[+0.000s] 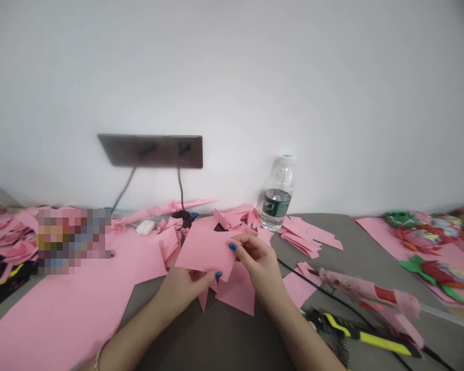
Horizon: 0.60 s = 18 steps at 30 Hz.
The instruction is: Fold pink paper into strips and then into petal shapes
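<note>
A pink sheet of paper is held up between both hands, a little above the grey table. My left hand pinches its lower edge, thumb on top and the other fingers hidden beneath. At the right edge, my right hand grips the same sheet between thumb and fingers. Under the hands lies another pink paper piece, partly covered. Pink cut strips and scraps are heaped just behind the held sheet.
A water bottle stands by the wall. On the right are a pink glue gun with its cord, yellow-black pliers and paper flowers. Large pink sheets cover the left. Cables run up to a wall socket panel.
</note>
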Available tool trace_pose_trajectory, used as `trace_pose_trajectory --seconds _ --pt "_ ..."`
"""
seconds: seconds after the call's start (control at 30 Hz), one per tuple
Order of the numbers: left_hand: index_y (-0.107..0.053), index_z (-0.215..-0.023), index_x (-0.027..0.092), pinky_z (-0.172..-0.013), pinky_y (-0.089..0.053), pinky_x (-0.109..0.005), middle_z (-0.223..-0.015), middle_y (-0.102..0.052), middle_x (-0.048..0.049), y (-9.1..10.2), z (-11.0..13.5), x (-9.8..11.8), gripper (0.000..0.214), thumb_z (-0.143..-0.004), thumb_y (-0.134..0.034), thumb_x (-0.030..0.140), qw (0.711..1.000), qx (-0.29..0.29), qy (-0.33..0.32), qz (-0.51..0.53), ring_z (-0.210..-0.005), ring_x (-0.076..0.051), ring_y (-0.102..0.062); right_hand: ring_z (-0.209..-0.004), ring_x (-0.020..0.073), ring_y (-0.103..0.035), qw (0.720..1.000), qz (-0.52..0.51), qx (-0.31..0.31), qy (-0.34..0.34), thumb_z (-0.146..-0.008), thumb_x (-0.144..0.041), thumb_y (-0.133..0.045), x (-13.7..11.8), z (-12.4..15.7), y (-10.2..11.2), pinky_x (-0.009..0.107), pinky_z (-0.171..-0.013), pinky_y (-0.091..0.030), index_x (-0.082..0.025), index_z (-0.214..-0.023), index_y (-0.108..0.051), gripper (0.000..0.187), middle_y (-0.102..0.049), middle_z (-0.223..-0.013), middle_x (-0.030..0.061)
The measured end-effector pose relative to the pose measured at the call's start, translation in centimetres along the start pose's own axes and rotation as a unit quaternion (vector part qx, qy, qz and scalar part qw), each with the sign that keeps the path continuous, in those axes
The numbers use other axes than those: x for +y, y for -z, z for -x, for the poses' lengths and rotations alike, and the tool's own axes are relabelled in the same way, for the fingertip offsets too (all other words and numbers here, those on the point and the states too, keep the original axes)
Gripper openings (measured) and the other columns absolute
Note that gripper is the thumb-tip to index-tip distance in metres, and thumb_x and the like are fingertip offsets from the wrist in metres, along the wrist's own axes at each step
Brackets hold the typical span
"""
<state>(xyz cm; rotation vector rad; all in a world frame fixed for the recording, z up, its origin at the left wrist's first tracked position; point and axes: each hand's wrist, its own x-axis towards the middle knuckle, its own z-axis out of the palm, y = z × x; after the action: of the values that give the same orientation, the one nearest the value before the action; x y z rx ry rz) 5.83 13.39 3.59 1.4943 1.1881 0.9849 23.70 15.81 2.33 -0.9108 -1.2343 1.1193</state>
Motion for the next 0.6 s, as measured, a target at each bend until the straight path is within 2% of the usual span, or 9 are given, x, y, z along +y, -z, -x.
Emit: trace_pose_trajectory --seconds 0.1,0.2,0.27,0.33,0.4,0.47,0.53,0.57,0.6 --pt "-0.072 -0.086 0.020 -0.088 -0.057 -0.038 -0.102 -0.080 -0.0093 0.1 0.1 0.4 0.017 -0.079 -0.068 0.035 0.999 0.010 0.015 0.027 -0.097 -0.029 -0.074 -0.063 0.0160 -0.050 1.000 0.015 -0.018 0.016 -0.080 -0.043 -0.074 -0.5 0.3 -0.5 0.028 -0.060 -0.043 -0.020 -0.078 -0.067 0.024 -0.057 -0.068 -0.0003" --pt "-0.073 -0.091 0.020 -0.089 -0.057 -0.037 -0.096 -0.081 -0.0074 0.2 0.2 0.4 0.019 -0.080 -0.068 0.035 0.998 0.008 0.029 0.049 -0.096 -0.028 -0.074 -0.061 0.0152 -0.047 0.998 0.033 -0.041 0.025 -0.082 -0.045 -0.071 -0.7 0.6 -0.9 0.028 -0.059 -0.041 -0.019 -0.063 -0.061 0.034 -0.051 -0.062 -0.0011" --pt "-0.074 -0.093 0.020 -0.088 -0.057 -0.037 -0.093 -0.081 -0.0076 0.2 0.2 0.1 0.023 -0.080 -0.071 0.038 0.999 0.008 0.027 0.043 -0.095 -0.028 -0.074 -0.057 0.0139 -0.044 0.998 0.045 -0.029 0.028 -0.085 -0.046 -0.067 -0.7 0.6 -0.9 0.027 -0.056 -0.039 -0.019 -0.059 -0.058 0.039 -0.047 -0.058 -0.0021" --pt "-0.074 -0.093 0.018 -0.084 -0.057 -0.037 -0.092 -0.080 -0.0089 0.4 0.2 -0.2 0.032 -0.079 -0.074 0.047 0.999 0.028 0.005 0.045 -0.092 -0.029 -0.073 -0.058 0.0149 -0.046 0.998 0.056 -0.001 0.029 -0.087 -0.046 -0.064 -0.4 0.5 -0.6 0.027 -0.056 -0.040 -0.019 -0.065 -0.063 0.035 -0.051 -0.059 -0.0012" --pt "-0.074 -0.092 0.018 -0.076 -0.056 -0.036 -0.088 -0.077 -0.0095 0.7 0.0 -0.6 0.047 -0.081 -0.067 0.063 0.996 0.060 -0.029 0.061 -0.085 -0.029 -0.070 -0.067 0.0185 -0.055 0.997 0.067 0.028 0.030 -0.088 -0.044 -0.062 -0.1 0.3 -0.2 0.029 -0.062 -0.045 -0.019 -0.078 -0.070 0.027 -0.063 -0.070 0.0024" --pt "-0.072 -0.088 0.018 -0.069 -0.052 -0.034 -0.081 -0.074 -0.0091 1.2 -0.3 -0.7 0.068 -0.085 -0.046 0.080 0.992 0.079 -0.061 0.079 -0.077 -0.026 -0.066 -0.079 0.0233 -0.063 0.995 0.077 0.048 0.032 -0.089 -0.040 -0.062 0.0 0.2 0.2 0.034 -0.072 -0.050 -0.020 -0.090 -0.074 0.023 -0.072 -0.084 0.0061" --pt "-0.071 -0.085 0.017 -0.064 -0.048 -0.033 -0.076 -0.070 -0.0086 1.7 -0.7 -0.7 0.080 -0.086 -0.028 0.085 0.990 0.078 -0.082 0.081 -0.070 -0.023 -0.060 -0.090 0.0268 -0.067 0.994 0.085 0.046 0.040 -0.088 -0.035 -0.062 0.0 0.1 0.3 0.039 -0.081 -0.052 -0.022 -0.094 -0.076 0.020 -0.076 -0.092 0.0075" --pt "-0.070 -0.087 0.017 -0.063 -0.047 -0.032 -0.075 -0.070 -0.0082 1.9 -0.8 -0.6 0.079 -0.086 -0.028 0.084 0.990 0.074 -0.088 0.077 -0.069 -0.022 -0.059 -0.094 0.0276 -0.068 0.994 0.093 0.032 0.052 -0.088 -0.032 -0.062 -0.1 0.2 0.3 0.040 -0.084 -0.052 -0.023 -0.095 -0.077 0.019 -0.077 -0.094 0.0077" --pt "-0.070 -0.090 0.017 -0.063 -0.046 -0.031 -0.075 -0.070 -0.0076 1.9 -0.9 -0.5 0.074 -0.086 -0.036 0.082 0.992 0.064 -0.089 0.070 -0.068 -0.021 -0.058 -0.095 0.0276 -0.069 0.992 0.103 0.012 0.066 -0.089 -0.030 -0.061 -0.3 0.3 0.2 0.040 -0.086 -0.052 -0.023 -0.094 -0.077 0.019 -0.077 -0.095 0.0076"
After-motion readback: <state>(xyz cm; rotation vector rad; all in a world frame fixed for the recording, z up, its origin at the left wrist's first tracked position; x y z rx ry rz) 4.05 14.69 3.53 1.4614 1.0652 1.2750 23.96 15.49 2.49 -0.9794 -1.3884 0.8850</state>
